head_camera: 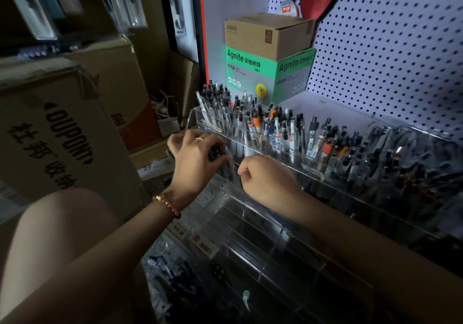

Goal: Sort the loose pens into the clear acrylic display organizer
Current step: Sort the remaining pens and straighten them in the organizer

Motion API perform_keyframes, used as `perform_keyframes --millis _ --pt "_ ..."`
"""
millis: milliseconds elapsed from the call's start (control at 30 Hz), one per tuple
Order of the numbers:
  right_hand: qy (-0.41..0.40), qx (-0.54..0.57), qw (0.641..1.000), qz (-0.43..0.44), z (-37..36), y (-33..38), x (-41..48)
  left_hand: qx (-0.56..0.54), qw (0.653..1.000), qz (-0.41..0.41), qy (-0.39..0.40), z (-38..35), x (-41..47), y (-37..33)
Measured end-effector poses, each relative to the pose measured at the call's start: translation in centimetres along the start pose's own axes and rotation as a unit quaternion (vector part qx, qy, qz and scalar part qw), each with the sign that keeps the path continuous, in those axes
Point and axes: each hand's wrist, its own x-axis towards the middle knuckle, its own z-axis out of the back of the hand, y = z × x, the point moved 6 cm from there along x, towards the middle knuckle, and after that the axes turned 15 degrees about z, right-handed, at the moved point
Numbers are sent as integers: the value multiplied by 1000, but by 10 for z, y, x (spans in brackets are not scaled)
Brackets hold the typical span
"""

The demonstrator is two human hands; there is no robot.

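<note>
Pens crowd the back row of the organizer from 11 to 3 o'clock, my left hand grips a dark bundle at centre, my right hand curls at its 4 o'clock, contents impossible to tell, and tiers toward 6 o'clock look mostly unfilled.
</note>
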Motion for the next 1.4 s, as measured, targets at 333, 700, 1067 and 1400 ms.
perform_keyframes --millis 333,700,1067,1400 --pt "-46 20 996 76 18 13 -9 -85 996 26 5 15 2 13" --pt "-333 93 927 143 119 8 -66 -282 949 -135 47 72 25 -115" --pt "-387 95 912 100 223 -82 -102 -289 912 -266 121 29 31 -263" --pt "55 11 996 -67 168 -246 -164 -208 908 -280 231 -24 8 -308"
